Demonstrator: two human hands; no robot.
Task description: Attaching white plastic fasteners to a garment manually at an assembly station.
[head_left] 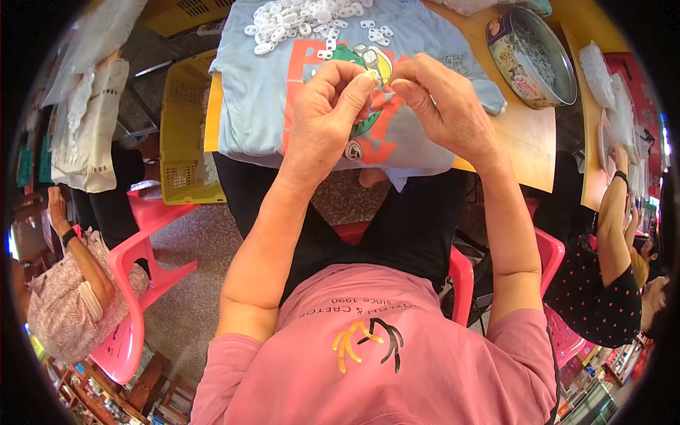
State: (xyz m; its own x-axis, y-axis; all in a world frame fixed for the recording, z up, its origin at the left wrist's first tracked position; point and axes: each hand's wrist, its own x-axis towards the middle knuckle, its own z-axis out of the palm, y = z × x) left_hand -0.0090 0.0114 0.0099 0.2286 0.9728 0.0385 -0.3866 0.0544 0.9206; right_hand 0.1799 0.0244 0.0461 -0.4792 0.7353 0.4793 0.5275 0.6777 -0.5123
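1. The wooden table [528, 134] fills the top of the view; every place below is given from it.
2. A light blue printed cloth [258, 92] lies over the table's near-left part and hangs off its near edge.
3. A yellow slotted crate [183, 127] stands on the floor just left of the table.
4. A pink plastic chair [134, 283] stands well to the near-left of the table, with a seated person in a patterned top on it.
5. A round tin [530, 57] rests on the table's right part, tilted, with small pale pieces inside.
6. Another person's arm [613, 227] in a dotted sleeve reaches up past the table's right edge.
7. The left hand [327, 117] is raised over the table's near edge, above the cloth. Its thumb and forefinger are pinched together at the tips, the other fingers curled in.
8. The right hand [443, 106] is raised beside it, just to the right, forefinger and thumb bent toward the left hand's tips.
9. A heap of small white plastic rings [304, 21] lies on the cloth at the table's far side, well beyond both hands.
10. A small pale piece [373, 74] sits between the two hands' fingertips, nipped by the left thumb and forefinger. Whether the right fingertips touch it cannot be told.
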